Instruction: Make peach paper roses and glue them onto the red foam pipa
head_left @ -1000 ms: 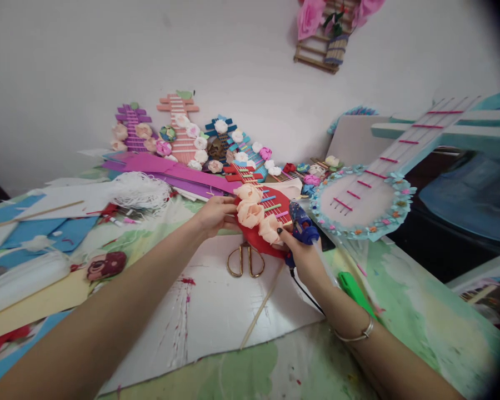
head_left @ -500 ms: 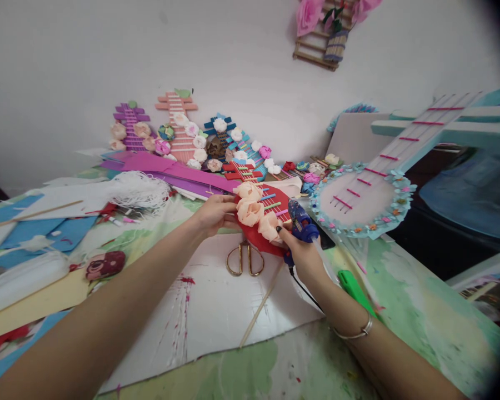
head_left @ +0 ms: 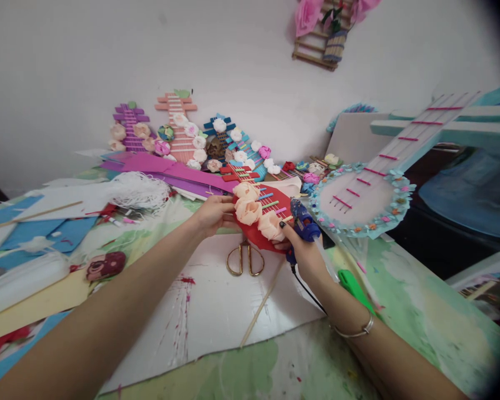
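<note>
A red paper lute (head_left: 256,233) with strings and coloured bars is held up over the white board. Peach paper flowers (head_left: 248,211) run along its left and lower side. My left hand (head_left: 217,215) grips its left edge, fingers partly behind it. My right hand (head_left: 300,247) is closed round a blue hot glue gun (head_left: 304,221), with a clear glue stick at its back. The right thumb rests by the lowest flower, at the lute's right edge. Gold-handled scissors (head_left: 245,261) lie just below the lute, blades hidden under it.
A white board (head_left: 216,311) with red glue marks covers the table's middle, a thin wooden stick (head_left: 260,305) on it. A green cutter (head_left: 356,290) lies right. A large pale-blue lute (head_left: 362,194) stands at right. Finished lutes (head_left: 177,128) lean on the wall. White string (head_left: 139,189) lies left.
The red lute has shifted very slightly left and tilted a little. My right hand and the glue gun have moved slightly right, the thumb still by the lowest flower.
</note>
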Demonstrator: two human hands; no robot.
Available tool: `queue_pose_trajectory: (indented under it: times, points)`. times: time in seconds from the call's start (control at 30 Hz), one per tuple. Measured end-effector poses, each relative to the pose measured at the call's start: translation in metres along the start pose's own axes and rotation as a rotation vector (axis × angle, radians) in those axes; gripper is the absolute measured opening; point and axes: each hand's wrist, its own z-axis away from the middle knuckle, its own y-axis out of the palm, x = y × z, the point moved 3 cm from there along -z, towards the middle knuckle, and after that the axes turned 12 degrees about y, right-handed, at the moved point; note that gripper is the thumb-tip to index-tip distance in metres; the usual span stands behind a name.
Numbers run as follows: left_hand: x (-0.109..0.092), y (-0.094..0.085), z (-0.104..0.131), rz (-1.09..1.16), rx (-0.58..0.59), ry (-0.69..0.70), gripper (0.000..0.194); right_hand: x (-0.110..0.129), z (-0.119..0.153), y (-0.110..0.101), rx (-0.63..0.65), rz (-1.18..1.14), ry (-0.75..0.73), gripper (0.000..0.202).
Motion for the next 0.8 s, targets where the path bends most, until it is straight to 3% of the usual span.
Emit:
queue_pose_trajectory:
  times: [0.13, 0.53, 0.8]
  points:
    - [0.001, 0.000, 0.000, 0.009, -0.015, -0.003, 0.035, 0.006, 0.004, 0.002, 0.007, -0.084, 0.086, 0.029]
    - [0.016, -0.013, -0.006, 0.076, -0.070, -0.052, 0.022, 0.021, 0.004, -0.006, -0.039, -0.074, -0.006, 0.034]
    - [0.035, -0.038, 0.006, 0.095, -0.138, -0.124, 0.018, 0.011, 0.002, -0.004, 0.055, -0.028, -0.025, 0.040]
